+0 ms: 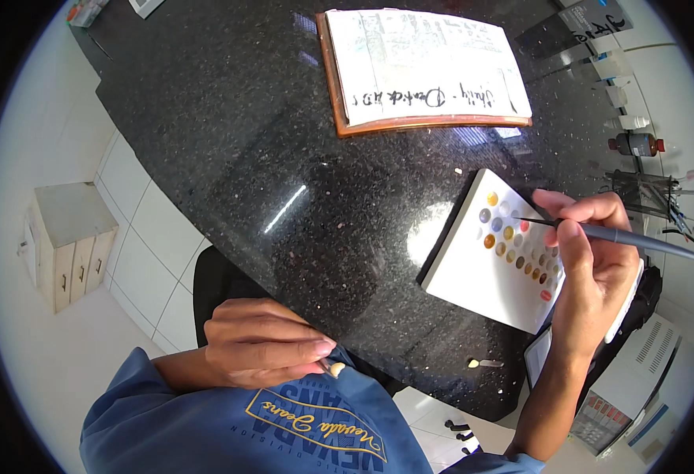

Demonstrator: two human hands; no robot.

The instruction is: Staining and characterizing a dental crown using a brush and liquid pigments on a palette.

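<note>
My left hand (256,344) is closed near my chest, at the table's near edge. It pinches a thin holder, mostly hidden by the fingers, with a small cream tooth-shaped piece (336,370) at its end. My right hand (596,261) grips a slim brush (643,240) with a dark grey handle. The brush's fine dark tip reaches over a white paint palette (461,278). Rows of small wells hold yellow, brown, grey, blue and red colours. Whether the tip touches a well, I cannot tell.
A paper pad on a brown board (434,67) lies at the far side of the dark speckled table (347,237). Nearer me rests a second small tooth-shaped piece on a pin (475,363). Bottles (637,144) and a mesh tool holder (643,192) stand along the right.
</note>
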